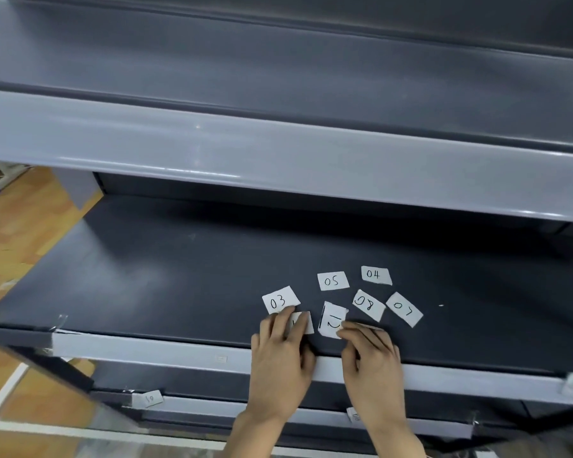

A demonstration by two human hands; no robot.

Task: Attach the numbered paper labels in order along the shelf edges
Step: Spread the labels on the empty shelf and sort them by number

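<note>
Head view: nearest me ran the lower edge (245,412), already carrying a label marked 10 (150,398) and a second one (353,415) too small to read. Above it the person's left hand (280,355) reached over the middle edge (146,350) onto the shelf (179,259), fingers (288,320) lying flat and released on a half-hidden label (303,322) whose number I could not see. The right hand (371,355) lay beside it, its fingers (348,326) stretched out, gripping nothing, tips touching the corner of a skewed label (331,320) with an unclear number. Both thumbs hung down over the middle edge. Just past the left fingertips sat 03 (280,300); further in lay 08 (368,304) and 07 (404,309), then 05 (332,280) and 04 (375,275), all loose on the shelf and none touching an edge. The upper edge (278,153) beyond was bare.

To my eye this was the sorting step: picking out the next number from the scatter. The next move would call for reading the two labels under the fingers, lifting the right one cleanly off the smooth shelf, and carrying it to its place on an edge.
</note>
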